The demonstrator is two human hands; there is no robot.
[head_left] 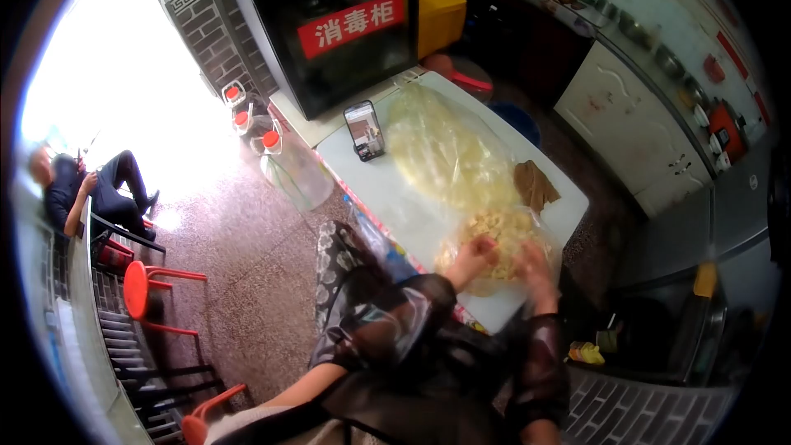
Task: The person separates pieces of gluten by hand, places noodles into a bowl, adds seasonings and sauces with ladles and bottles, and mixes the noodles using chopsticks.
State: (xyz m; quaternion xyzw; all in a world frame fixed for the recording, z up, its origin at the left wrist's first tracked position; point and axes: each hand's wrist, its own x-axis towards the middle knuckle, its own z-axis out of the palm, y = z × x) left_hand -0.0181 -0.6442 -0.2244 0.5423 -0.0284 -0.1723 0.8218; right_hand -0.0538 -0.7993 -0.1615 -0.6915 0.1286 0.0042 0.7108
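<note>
On the near end of the white table (350, 166) lies a clear plastic bag heaped with small pale-yellow food pieces (503, 227); their exact kind is hard to make out. My left hand (475, 260) is at the left side of the heap, its fingers drawn together, and whatever is between them is too small to name. Over the right side of the heap is my right hand (537, 274), smeared by motion. Behind them a larger clear bag (449, 148) with flat yellowish contents spreads across the table, and a brown cloth or paper (535, 186) rests beside it.
A propped-up phone (364, 130) stands on the table's left side. Large plastic jugs (297, 173) are on the floor to the left, with red stools (138, 290) farther off. A black cabinet (342, 41) stands behind. Another person (103, 185) sits at far left.
</note>
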